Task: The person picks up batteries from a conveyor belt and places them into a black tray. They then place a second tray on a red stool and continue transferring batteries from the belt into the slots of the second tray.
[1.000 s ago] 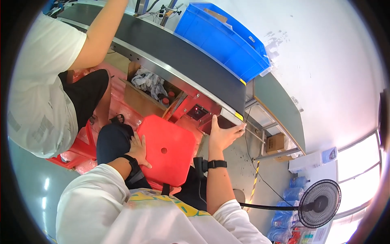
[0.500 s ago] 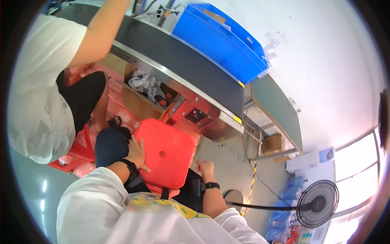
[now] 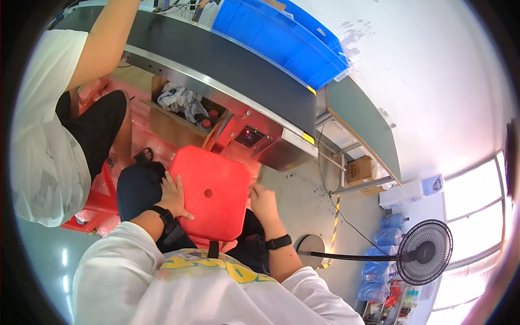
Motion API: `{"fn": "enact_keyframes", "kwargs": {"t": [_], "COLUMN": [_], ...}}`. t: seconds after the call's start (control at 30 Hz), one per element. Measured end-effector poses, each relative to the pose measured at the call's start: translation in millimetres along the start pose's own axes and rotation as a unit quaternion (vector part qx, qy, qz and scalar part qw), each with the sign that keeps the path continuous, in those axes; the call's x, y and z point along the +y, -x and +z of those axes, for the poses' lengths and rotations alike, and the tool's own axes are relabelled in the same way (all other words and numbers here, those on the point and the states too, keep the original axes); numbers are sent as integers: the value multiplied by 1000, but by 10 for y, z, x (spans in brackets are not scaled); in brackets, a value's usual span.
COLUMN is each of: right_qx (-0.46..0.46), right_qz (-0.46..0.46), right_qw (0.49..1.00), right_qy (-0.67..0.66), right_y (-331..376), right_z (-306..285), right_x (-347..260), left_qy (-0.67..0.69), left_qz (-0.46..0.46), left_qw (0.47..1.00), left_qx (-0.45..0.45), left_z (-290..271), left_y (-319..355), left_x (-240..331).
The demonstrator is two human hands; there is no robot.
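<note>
Red stool near perhaps-lettered shirt

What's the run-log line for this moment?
left hand: spread over left edge of red stool | right hand: curled by its right edge, contact unclear | blue bin: beside conveyor belt

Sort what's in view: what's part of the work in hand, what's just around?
In hand:
Red stool
Left hand, on its left edge
Right hand, at its right edge; contact unclear

Just around:
Dark conveyor belt
Blue bin
Open carton beneath the conveyor
Black fan
</note>
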State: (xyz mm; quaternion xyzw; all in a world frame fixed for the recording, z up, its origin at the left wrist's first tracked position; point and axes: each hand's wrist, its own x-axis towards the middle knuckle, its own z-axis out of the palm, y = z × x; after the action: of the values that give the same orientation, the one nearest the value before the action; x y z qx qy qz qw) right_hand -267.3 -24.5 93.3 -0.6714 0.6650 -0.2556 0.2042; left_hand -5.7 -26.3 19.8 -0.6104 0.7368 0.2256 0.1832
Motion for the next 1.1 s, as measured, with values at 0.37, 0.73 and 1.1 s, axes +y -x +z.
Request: {"fn": "enact_keyframes", "kwargs": {"t": [0.37,0.73,1.1], "right_qx": [321,238,280], "right_qz": [-208,-104,-81], "right_qw": [920,945,935], "right_qy": [82,197,203], "right_y": [-1354,-1573,-1519], "right_z": [-1249,-947,-932], "right_x": [-750,-432,-452], "left_qy": [-9,-32,-52], "left_qz": [-18,-31,-31], "left_qw": [1000,999,998], "left_qx": [-10,-20,-29], "left_z": [-28,-27,-27], "left_y": [34,-1,-3], "left_x": [8,34,57]}}
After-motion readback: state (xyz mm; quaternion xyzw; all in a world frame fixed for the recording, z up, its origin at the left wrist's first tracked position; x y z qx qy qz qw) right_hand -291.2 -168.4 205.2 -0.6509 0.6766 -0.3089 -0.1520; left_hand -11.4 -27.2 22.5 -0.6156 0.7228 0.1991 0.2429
